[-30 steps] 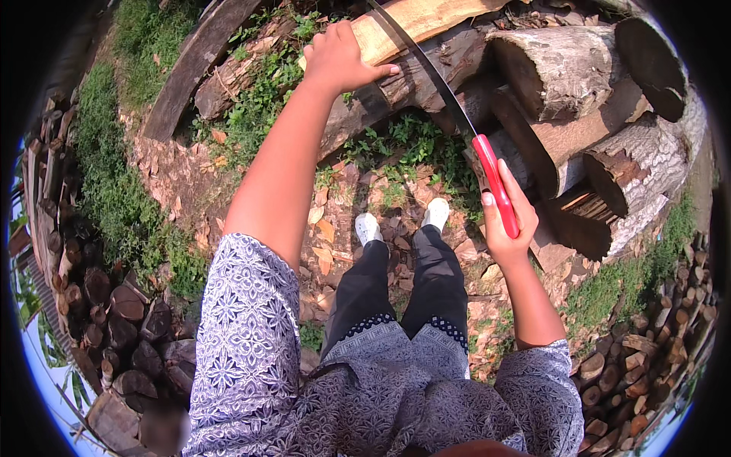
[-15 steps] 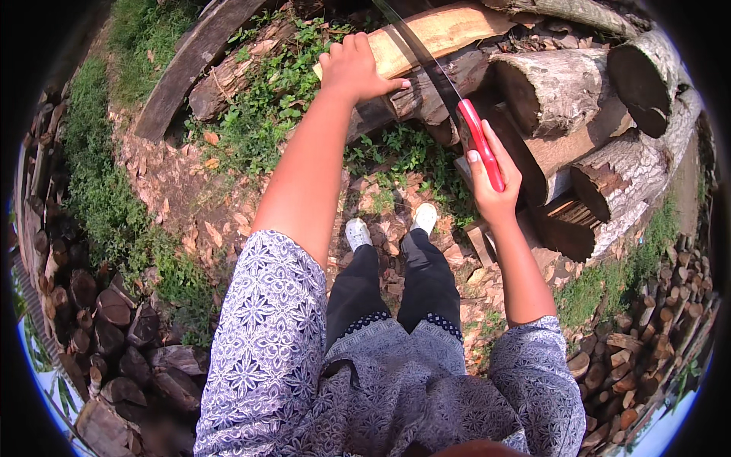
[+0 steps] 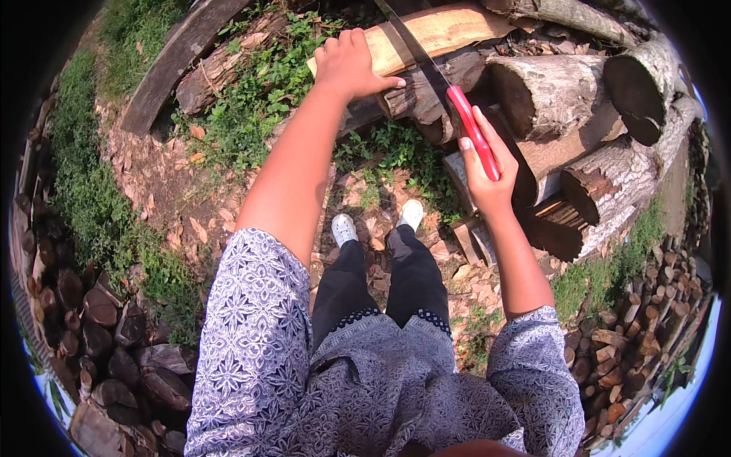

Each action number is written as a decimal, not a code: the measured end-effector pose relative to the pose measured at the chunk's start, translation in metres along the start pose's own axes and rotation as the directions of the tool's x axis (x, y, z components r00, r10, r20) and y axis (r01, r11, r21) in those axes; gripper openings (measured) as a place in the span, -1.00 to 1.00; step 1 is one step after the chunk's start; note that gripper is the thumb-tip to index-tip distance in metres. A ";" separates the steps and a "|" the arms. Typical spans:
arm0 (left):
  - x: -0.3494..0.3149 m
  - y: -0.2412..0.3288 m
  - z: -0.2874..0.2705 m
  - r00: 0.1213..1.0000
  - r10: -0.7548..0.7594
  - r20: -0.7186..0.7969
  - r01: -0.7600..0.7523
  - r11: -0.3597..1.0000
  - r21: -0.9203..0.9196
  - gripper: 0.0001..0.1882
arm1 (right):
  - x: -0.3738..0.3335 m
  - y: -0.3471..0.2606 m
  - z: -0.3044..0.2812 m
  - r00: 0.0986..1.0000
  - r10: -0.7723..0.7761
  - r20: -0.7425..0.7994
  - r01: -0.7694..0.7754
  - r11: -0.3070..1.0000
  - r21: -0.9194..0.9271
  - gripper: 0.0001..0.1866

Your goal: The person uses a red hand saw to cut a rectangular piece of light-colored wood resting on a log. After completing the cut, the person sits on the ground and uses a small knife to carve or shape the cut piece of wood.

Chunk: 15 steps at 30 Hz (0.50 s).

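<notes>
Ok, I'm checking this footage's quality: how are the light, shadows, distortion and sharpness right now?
Head view: strong sunlight brightens the pale wood and white shoes; head view: the large logs' cut ends look dark; head view: fisheye curves the edges, with black corners; head view: the red handle shows a highlight, the right hand looks fairly sharp.

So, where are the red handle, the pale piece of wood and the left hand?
Red handle (image 3: pixel 473 130): head view, middle of its length.
Pale piece of wood (image 3: pixel 454 33): head view, its bare upper face.
Left hand (image 3: pixel 346 70): head view, back of the hand.
</notes>
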State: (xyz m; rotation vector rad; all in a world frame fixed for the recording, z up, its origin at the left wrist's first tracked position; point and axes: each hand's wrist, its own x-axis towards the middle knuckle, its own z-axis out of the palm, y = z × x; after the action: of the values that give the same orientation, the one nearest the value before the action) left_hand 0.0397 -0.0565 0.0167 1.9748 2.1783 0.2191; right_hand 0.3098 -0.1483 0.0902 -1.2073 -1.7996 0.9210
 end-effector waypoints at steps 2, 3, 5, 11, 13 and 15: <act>-0.001 0.001 -0.001 1.000 0.007 0.013 -0.007 1.000 0.007 0.38 | -0.005 0.001 -0.001 1.000 -0.026 0.013 0.026 0.999 -0.023 -0.49; 0.005 0.002 -0.003 1.000 0.008 0.018 -0.008 1.000 -0.002 0.38 | -0.006 0.000 -0.003 1.000 -0.003 0.005 0.004 1.000 -0.027 -0.49; 0.007 0.002 -0.002 1.000 -0.001 0.023 0.001 1.000 0.001 0.37 | -0.013 -0.003 -0.005 0.999 0.044 -0.008 -0.045 0.998 -0.034 -0.49; 0.001 -0.002 -0.001 1.000 -0.012 0.010 0.012 1.000 -0.004 0.34 | -0.066 -0.020 -0.035 0.994 0.113 0.014 -0.111 0.989 -0.096 -0.49; -0.004 -0.007 -0.004 0.999 -0.036 -0.009 0.036 0.999 0.005 0.33 | -0.051 -0.022 -0.031 0.995 0.093 0.033 -0.093 0.996 -0.001 -0.50; -0.005 0.005 -0.007 1.000 -0.028 -0.001 0.028 1.000 0.008 0.32 | 0.005 -0.031 -0.008 0.997 0.047 0.061 -0.045 0.998 -0.038 -0.50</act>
State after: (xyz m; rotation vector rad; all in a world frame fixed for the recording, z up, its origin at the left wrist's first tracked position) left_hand 0.0430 -0.0603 0.0251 1.9477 2.2092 0.2073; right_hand 0.3032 -0.1512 0.1214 -1.2606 -1.8509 0.9651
